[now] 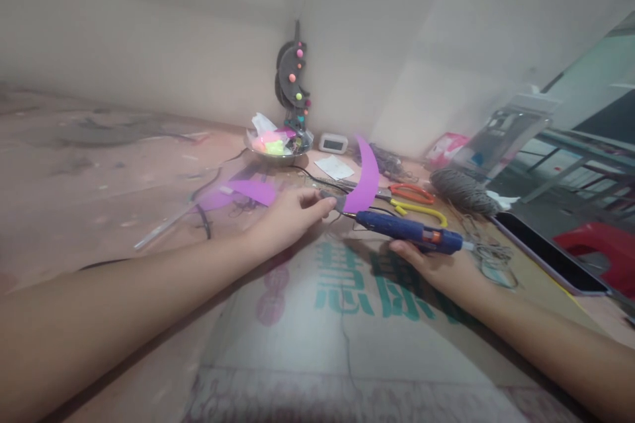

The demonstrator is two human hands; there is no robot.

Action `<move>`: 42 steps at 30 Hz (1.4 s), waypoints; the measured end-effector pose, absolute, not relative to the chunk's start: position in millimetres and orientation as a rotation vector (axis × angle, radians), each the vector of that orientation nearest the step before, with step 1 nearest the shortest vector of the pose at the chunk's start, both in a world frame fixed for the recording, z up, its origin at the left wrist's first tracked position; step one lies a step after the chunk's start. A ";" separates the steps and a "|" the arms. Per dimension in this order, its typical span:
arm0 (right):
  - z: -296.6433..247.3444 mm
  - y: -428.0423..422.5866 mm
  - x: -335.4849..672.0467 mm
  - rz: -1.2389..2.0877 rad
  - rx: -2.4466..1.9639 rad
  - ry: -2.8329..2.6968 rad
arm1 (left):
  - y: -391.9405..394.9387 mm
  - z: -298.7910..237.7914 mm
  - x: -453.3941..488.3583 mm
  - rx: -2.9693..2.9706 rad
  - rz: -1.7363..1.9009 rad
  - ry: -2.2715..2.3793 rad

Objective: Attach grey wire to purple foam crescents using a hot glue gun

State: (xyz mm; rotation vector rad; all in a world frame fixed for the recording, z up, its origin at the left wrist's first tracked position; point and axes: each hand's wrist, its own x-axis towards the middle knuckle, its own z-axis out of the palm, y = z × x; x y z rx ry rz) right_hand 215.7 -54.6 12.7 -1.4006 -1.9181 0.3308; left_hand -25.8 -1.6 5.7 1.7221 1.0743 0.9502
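My left hand (pixel 292 215) is closed in a pinch at the lower end of a purple crescent-shaped piece (pixel 367 178), which curves upward. A small grey part (pixel 338 201) shows between my fingertips and the purple piece. My right hand (pixel 436 264) is wrapped round a blue glue gun (pixel 397 227), lying level with its nozzle pointing left. The nozzle tip is at the lower end of the purple piece, close to my left fingertips; whether it touches is hard to tell. More purple pieces (pixel 253 192) lie beyond my left wrist.
A printed cardboard sheet (pixel 297 350) lies under my hands. Orange-handled scissors (pixel 411 193), a yellow-handled tool (pixel 421 211), grey yarn (pixel 464 190) and a phone (pixel 548 254) lie at right. Behind stand a metal bowl (pixel 280 158), a small clock (pixel 333 143) and a grey crescent ornament (pixel 290 76).
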 end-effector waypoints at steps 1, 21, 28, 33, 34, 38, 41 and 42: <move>13.3 -54.7 215.1 0.352 -1.399 -1.919 | -1.9 5.9 -25.5 1.720 0.952 1.075; 14.3 -54.4 214.7 0.382 -1.402 -1.940 | -2.2 6.4 -25.0 1.698 0.960 1.056; 15.0 -54.7 214.6 0.302 -1.415 -1.918 | -1.6 6.4 -25.1 1.691 0.953 1.073; 14.4 -54.3 215.6 0.244 -1.397 -1.911 | -1.3 6.3 -25.1 1.697 0.924 1.068; 14.3 -54.3 215.6 0.257 -1.390 -1.907 | -1.1 6.2 -25.2 1.699 0.923 1.069; 15.2 -54.7 214.7 0.317 -1.396 -1.920 | -1.2 6.0 -25.8 1.708 0.918 1.078; 16.1 -54.8 213.9 0.313 -1.397 -1.914 | -1.9 6.7 -25.7 1.711 0.937 1.058; 16.4 -54.6 213.7 0.309 -1.392 -1.904 | -2.2 7.0 -25.6 1.711 0.939 1.055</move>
